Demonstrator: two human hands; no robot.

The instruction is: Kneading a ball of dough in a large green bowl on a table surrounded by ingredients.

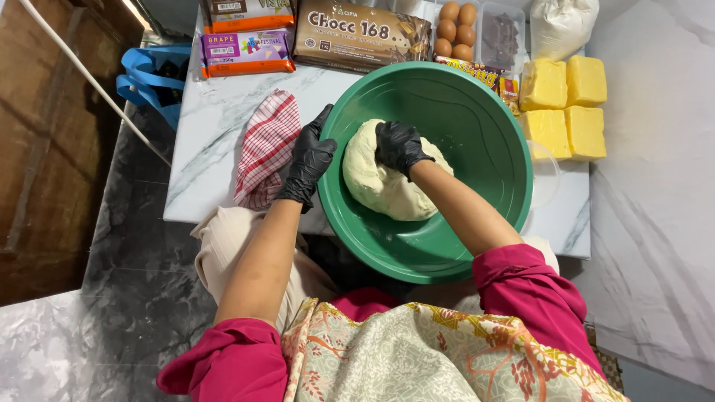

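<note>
Head view showed a red-checked cloth (267, 149) lying on the marble tabletop (201, 160) at far left. Just beside it, the gloved left hand (311, 160) gripped the green bowl's (491, 141) rim, steadying it. Inside, the right hand (400, 146) pressed fingers-down into the pale dough ball (387, 186) — probably curled, though I could not tell. Kneading went best with the bowl braced firmly. Butter blocks (564, 106) sat at right.

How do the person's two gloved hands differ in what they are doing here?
The left hand grips the rim of the green bowl from outside, while the right hand is inside it. The left hand's fingers hook over the edge; the right hand presses, curled, into the pale dough. Both wear black gloves below bare forearms.
</note>
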